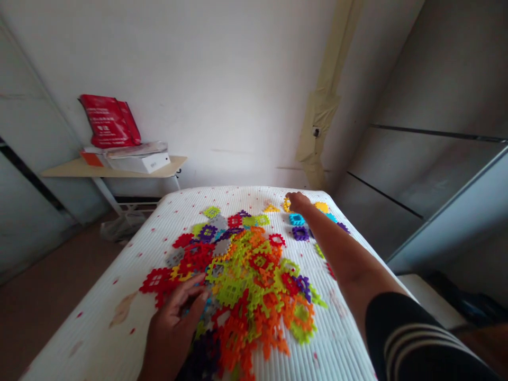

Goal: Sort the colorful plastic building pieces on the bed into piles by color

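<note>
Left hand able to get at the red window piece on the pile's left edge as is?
Probably yes: the left hand is close beside the red window piece, whose window shows uncovered.

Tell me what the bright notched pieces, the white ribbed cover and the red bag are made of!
Bright, flat notched pieces: probably hard plastic, with even colours and regularly cut teeth.
White ribbed cover with red specks: likely soft quilted cloth, matte, with raised lines and rounded edges.
Red printed bag: perhaps thin plastic or coated fabric; it looks smooth.
</note>
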Action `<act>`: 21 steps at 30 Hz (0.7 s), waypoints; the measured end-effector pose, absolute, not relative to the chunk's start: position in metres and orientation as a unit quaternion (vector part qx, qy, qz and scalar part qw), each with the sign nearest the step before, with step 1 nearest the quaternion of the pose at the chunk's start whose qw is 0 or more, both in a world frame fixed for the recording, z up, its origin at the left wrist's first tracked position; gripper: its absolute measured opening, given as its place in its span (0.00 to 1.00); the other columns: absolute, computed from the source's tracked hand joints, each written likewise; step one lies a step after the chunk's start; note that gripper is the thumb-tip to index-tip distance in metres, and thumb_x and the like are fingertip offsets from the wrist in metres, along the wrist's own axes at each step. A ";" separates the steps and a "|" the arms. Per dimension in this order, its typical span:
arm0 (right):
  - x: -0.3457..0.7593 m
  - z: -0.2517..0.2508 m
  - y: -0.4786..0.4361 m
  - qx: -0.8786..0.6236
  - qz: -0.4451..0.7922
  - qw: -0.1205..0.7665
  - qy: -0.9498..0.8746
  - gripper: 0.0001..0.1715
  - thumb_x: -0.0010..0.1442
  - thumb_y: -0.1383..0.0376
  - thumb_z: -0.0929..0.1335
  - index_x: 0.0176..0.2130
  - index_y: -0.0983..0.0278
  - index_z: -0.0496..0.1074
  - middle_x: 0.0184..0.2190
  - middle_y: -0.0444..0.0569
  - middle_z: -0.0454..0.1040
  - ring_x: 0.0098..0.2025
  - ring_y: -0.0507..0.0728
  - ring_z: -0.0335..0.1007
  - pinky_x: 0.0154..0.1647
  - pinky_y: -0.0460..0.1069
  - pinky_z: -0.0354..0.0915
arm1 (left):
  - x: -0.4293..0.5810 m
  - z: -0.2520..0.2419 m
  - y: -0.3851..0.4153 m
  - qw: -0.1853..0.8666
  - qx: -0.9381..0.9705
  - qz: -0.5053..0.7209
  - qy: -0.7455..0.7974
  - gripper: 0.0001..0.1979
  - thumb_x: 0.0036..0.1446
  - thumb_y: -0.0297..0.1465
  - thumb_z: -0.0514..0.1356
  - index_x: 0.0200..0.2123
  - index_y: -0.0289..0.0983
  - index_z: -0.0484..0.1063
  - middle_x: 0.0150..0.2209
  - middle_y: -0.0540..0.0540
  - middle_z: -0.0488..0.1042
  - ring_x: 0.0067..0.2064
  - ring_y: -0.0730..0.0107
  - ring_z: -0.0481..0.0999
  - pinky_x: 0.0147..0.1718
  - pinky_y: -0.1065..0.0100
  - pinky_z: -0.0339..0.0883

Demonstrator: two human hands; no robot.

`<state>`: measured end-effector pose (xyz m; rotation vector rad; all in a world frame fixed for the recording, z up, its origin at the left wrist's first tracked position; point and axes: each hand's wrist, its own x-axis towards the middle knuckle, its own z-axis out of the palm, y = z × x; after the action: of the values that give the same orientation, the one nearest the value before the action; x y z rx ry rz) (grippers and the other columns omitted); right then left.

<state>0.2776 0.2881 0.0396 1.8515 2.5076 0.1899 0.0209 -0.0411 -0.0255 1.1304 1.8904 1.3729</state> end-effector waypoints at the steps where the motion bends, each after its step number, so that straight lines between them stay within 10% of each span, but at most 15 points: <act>1: 0.278 0.036 0.292 0.598 0.059 0.021 0.799 0.31 0.51 0.68 0.70 0.54 0.60 0.65 0.47 0.55 0.71 0.50 0.61 0.67 0.45 0.51 0.65 | 0.019 -0.027 -0.041 0.265 0.422 0.505 0.705 0.27 0.46 0.46 0.60 0.48 0.40 0.70 0.39 0.46 0.78 0.42 0.61 0.76 0.42 0.65 0.69; 21: 0.267 0.034 0.298 0.562 0.089 0.025 0.822 0.34 0.50 0.71 0.67 0.57 0.66 0.61 0.52 0.58 0.68 0.52 0.63 0.65 0.46 0.53 0.66 | 0.023 -0.021 -0.039 0.095 0.585 0.368 0.717 0.11 0.53 0.33 0.55 0.37 0.39 0.75 0.37 0.46 0.77 0.41 0.64 0.74 0.42 0.62 0.67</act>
<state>0.2669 0.2976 0.0341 1.7386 2.5412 0.2742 0.0232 -0.0385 -0.0212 1.7331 2.1247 1.0912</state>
